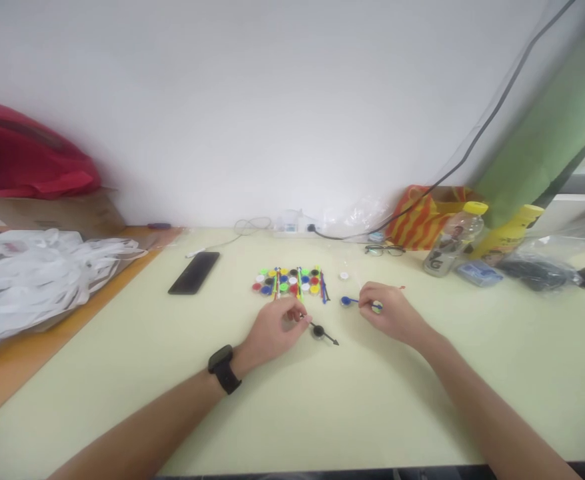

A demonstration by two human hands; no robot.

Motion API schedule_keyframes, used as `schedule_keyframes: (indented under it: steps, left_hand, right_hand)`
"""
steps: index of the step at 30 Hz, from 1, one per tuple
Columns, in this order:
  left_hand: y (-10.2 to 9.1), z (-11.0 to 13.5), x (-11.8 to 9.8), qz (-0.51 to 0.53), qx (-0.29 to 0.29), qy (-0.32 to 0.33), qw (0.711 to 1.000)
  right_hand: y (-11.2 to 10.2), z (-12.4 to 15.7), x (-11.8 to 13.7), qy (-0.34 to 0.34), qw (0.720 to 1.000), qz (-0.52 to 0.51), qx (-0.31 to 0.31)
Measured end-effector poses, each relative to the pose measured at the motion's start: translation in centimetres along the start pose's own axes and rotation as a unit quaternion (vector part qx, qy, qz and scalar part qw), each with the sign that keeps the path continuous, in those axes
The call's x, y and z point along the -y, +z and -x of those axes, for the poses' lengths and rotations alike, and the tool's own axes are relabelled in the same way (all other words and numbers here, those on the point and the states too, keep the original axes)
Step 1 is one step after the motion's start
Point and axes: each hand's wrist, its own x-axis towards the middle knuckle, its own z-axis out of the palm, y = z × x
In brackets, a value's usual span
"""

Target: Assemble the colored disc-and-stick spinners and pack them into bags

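My left hand (275, 330) rests on the pale table (122, 373) with its fingers curled around a small round pot. A black pot (318, 331) and a thin black brush (328, 338) lie just to its right. My right hand (390, 312) is closed on a small yellow-green pot (377, 307) and a blue brush whose tip reaches a blue pot (345, 301). Behind both hands lies a set of several small coloured paint pots (288, 281) with brushes among them. A white lid (343, 275) lies to the set's right.
A black phone (194, 272) lies left of the pots. White bags (32, 280) are heaped at far left on an orange table. Glasses (384, 250), two yellow-capped bottles (455, 239), a striped bag (417, 217), a power strip (292, 230) and plastic bags line the back.
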Motion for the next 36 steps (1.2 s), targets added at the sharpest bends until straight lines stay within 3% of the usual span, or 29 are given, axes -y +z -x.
schedule_keyframes:
  steps: [7, 14, 16, 21, 25, 31, 36]
  left_hand:
    - [-0.4, 0.5, -1.2, -0.034, 0.067, 0.036, 0.997]
    - [-0.7, 1.1, -3.0, -0.016, 0.193, 0.143, 0.971]
    - [-0.4, 1.1, -3.0, -0.022, 0.171, 0.141, 0.975]
    - [0.0, 0.6, -2.0, -0.044, 0.049, 0.085, 0.994]
    - [0.1, 0.3, -1.1, -0.077, 0.029, 0.081, 0.993]
    - [0.4, 0.3, -0.5, -0.092, 0.032, 0.092, 0.991]
    - [0.3, 0.2, -0.7, -0.076, 0.036, 0.065, 0.994]
  right_hand:
    - [0.9, -0.1, 1.0, 0.007, 0.994, -0.100, 0.037]
    - [2.6, 0.0, 1.8, -0.017, 0.987, -0.150, 0.057]
    - [3.0, 0.1, 1.8, -0.020, 0.987, -0.153, 0.050]
    - [3.6, 0.2, 1.1, -0.003, 0.992, -0.123, 0.010]
    - [3.3, 0.4, 1.0, 0.032, 0.994, -0.099, -0.013]
    - [2.1, 0.7, 3.6, 0.011, 0.987, -0.131, 0.092]
    - [2.5, 0.9, 4.2, 0.001, 0.988, -0.042, 0.151]
